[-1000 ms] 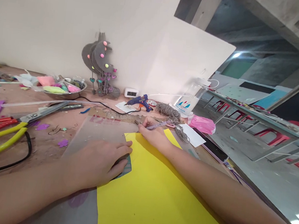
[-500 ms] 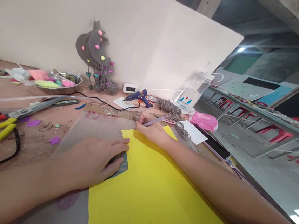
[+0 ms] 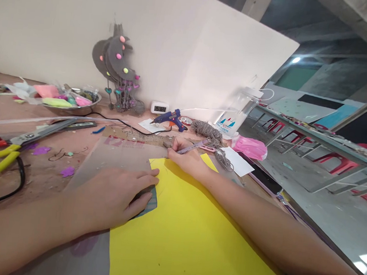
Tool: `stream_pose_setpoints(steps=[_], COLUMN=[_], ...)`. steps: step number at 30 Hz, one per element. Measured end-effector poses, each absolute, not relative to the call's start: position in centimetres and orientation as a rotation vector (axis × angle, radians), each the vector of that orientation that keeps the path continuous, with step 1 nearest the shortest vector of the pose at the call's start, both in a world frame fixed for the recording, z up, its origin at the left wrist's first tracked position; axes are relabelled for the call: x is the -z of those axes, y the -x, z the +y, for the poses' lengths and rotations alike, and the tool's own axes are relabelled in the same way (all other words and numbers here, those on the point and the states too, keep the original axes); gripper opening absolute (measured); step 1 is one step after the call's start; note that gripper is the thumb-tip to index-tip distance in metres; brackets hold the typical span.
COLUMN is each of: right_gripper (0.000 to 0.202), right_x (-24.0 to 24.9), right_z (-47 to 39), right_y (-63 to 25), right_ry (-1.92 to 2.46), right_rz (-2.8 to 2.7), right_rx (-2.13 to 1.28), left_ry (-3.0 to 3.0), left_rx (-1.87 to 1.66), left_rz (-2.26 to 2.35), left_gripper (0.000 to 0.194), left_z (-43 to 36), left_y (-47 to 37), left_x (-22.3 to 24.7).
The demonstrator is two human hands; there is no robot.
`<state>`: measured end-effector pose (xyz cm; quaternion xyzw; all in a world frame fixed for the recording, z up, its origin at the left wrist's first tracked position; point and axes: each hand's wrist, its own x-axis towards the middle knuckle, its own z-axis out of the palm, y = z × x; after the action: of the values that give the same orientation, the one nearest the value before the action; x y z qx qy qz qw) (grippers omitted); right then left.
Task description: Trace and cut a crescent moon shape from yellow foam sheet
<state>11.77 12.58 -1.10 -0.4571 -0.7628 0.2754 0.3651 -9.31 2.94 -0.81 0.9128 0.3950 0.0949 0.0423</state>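
Observation:
A large yellow sheet (image 3: 188, 224) lies on a greyish translucent mat (image 3: 104, 156), with faint curved lines near its upper left corner. My left hand (image 3: 116, 193) rests at the sheet's left edge, thumb and fingers apart, over a dark teal piece (image 3: 149, 205) that shows between them. At the sheet's top edge my right hand (image 3: 186, 157) grips a pale purple pen (image 3: 190, 147) between thumb and fingers. The pen slants up to the right, and its tip is hidden by the fingers.
Scissors (image 3: 37, 134) lie at left, below a metal bowl (image 3: 72, 107) of coloured clay. Behind the sheet are a blue glue gun (image 3: 169, 119), a small clock (image 3: 159, 107), grey yarn (image 3: 207, 132) and a clear bottle (image 3: 236, 112). A phone (image 3: 260, 175) lies at right.
My right hand has shifted very slightly right along the sheet's top edge, still holding the pen. My left hand stays in place.

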Motion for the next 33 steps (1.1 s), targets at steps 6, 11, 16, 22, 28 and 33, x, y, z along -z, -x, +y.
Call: stream_pose_setpoints(steps=[6,11,16,22,28,33], right_gripper=[0.024,0.023,0.022,0.024,0.022,0.014], right_x=[0.7,1.1,0.9,-0.6,0.0,-0.2], right_z=[12.2,12.6,12.3,14.1,17.1,17.0], right_y=[-11.6,-11.7,-11.8,-13.5,-12.7,-12.3], right_ry=[1.157,1.164,1.171,0.958,1.054,1.179], right_rz=[-1.976,-1.993,-1.942,-2.174,-2.512,-2.394], right_rx=[-0.775,-0.681,-0.699,-0.370,-0.139,-0.457], left_ry=[-2.808,-2.802,-2.809,-2.785,-2.716,-2.680], left_rx=[-0.281,-0.288,-0.281,-0.263,-0.280,-0.304], left_rz=[1.200,1.204,1.212,1.237,1.238,1.244], left_gripper=[0.037,0.036,0.037,0.036,0.034,0.031], left_z=[2.9,2.8,3.0,2.9,2.8,2.7], left_y=[9.2,9.2,9.2,9.1,9.1,9.1], left_x=[0.6,0.5,0.7,0.6,0.5,0.5])
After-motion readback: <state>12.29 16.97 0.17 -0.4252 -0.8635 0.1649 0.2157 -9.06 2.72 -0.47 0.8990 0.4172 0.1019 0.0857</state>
